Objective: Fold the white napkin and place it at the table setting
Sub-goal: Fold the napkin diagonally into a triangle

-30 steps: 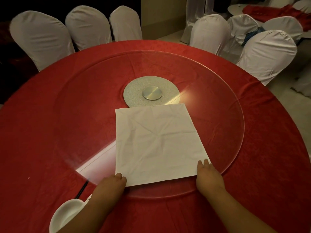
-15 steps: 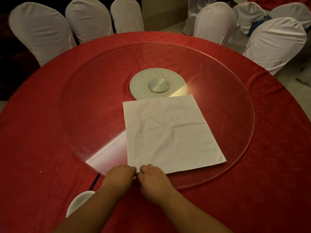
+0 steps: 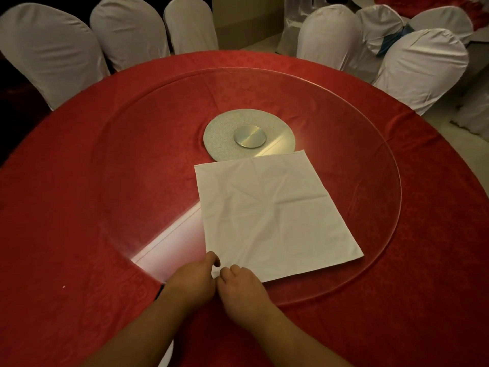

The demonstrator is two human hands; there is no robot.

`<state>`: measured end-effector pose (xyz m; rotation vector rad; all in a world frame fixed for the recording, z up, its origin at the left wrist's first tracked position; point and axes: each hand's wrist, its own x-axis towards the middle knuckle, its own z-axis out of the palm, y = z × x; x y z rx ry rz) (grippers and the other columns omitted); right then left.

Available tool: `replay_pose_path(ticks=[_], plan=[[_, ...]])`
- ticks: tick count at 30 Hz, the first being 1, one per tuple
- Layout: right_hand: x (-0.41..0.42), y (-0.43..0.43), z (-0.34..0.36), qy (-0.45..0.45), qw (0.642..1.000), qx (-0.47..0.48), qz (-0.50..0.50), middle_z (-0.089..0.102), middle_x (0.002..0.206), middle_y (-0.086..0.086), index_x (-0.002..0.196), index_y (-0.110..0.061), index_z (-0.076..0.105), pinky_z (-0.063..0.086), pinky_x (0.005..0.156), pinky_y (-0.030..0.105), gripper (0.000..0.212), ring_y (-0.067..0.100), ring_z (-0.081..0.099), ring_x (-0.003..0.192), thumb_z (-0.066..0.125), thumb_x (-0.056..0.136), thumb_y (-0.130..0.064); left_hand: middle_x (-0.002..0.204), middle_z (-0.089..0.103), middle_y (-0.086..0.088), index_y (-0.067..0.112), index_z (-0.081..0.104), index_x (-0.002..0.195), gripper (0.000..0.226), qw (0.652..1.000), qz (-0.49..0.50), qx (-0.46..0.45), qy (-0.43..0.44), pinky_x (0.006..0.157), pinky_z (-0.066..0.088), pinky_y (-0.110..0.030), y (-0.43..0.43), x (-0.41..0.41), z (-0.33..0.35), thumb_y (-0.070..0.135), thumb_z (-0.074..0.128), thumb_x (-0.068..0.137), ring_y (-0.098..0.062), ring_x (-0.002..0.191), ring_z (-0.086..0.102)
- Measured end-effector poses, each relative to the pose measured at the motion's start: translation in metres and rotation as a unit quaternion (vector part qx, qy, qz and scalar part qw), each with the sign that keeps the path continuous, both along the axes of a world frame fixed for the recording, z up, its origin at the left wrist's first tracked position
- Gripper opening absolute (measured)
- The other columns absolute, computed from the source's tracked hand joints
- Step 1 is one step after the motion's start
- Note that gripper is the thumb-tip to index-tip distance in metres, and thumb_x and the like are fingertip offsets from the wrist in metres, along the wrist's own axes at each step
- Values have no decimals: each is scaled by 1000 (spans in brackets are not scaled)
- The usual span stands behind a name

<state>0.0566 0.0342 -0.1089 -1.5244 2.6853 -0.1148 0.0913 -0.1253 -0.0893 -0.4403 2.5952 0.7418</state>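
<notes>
The white napkin lies flat and creased on the glass turntable, its far edge over the silver hub. Both hands meet at its near left corner. My left hand has fingers curled on that corner. My right hand sits right beside it, fingertips on the napkin's near edge. Whether either hand pinches the cloth or only presses it is hidden by the fingers.
The round table carries a red cloth. White-covered chairs ring the far side, more at the right. A white dish edge shows between my forearms.
My right hand left the napkin's near right corner and moved left to join my left hand at the near left corner. The camera moved closer; the napkin stays flat.
</notes>
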Motion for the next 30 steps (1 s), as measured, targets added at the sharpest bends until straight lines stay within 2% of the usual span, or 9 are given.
replay_pose_path(ticks=[6, 10, 13, 18, 20, 22, 25, 27, 30], plan=[[-12, 4, -14, 14, 996, -68, 59, 56, 78, -2, 85, -21, 60, 40, 56, 32, 7, 18, 50, 68, 54, 89, -24, 73, 70, 10, 39, 49, 114, 28, 997, 72, -1, -5, 54, 43, -25, 0, -9, -3, 24, 49, 91, -3, 68, 64], [-18, 4, -19, 6, 994, -77, 83, 57, 83, -2, 92, -20, 63, 44, 60, 32, 7, 17, 50, 72, 57, 89, -25, 79, 70, 10, 43, 51, 106, 15, 997, 74, -31, -22, 57, 49, -26, 1, -18, -2, 33, 47, 95, -4, 69, 65], [-22, 3, -21, -7, 993, -76, 91, 59, 87, -1, 92, -20, 64, 45, 62, 32, 11, 18, 51, 75, 55, 88, -24, 74, 73, 8, 41, 54, 101, 16, 995, 73, -48, -37, 60, 54, -29, 4, -26, -4, 33, 44, 93, -5, 66, 67], [-32, 6, -19, -24, 990, -48, 128, 61, 87, 1, 87, -20, 66, 46, 64, 31, 17, 18, 51, 76, 49, 89, -23, 69, 64, 9, 40, 55, 102, 18, 991, 105, -81, 8, 49, 42, -28, 7, -37, -8, 28, 44, 94, -5, 60, 61], [-38, 2, -15, -47, 990, -37, 127, 61, 89, 3, 90, -17, 66, 49, 66, 34, 19, 21, 53, 78, 49, 89, -24, 71, 67, 10, 38, 57, 102, 18, 987, 118, -94, 47, 50, 44, -27, 6, -40, -7, 26, 48, 94, -6, 60, 62], [-48, -2, -9, -74, 992, -59, 82, 59, 87, 5, 89, -15, 63, 49, 64, 39, 19, 24, 54, 77, 51, 87, -30, 85, 73, 6, 29, 66, 104, 19, 974, 138, -107, 141, 60, 52, -31, 2, -44, -6, 20, 57, 90, -13, 72, 66], [-93, 0, 3, -127, 980, -138, -69, 59, 85, 7, 83, -15, 59, 48, 66, 45, 22, 28, 55, 78, 48, 92, -32, 97, 73, -5, 15, 71, 103, 18, 930, 185, -118, 294, 77, 53, -45, -9, -59, -1, 17, 62, 89, -25, 89, 65], [-143, 7, 11, -152, 963, -166, -146, 62, 89, 11, 85, -13, 61, 48, 73, 46, 22, 32, 58, 84, 49, 95, -29, 105, 70, -5, 15, 68, 107, 27, 920, 173, -121, 331, 85, 48, -48, -8, -72, 2, 32, 54, 91, -27, 99, 61], [-227, 20, 18, -144, 945, -172, -238, 66, 93, 14, 88, -12, 62, 48, 71, 41, 22, 35, 61, 86, 51, 98, -28, 126, 69, -8, 16, 69, 116, 42, 930, 64, -141, 334, 98, 45, -49, 7, -96, -6, 46, 53, 90, -29, 115, 61]])
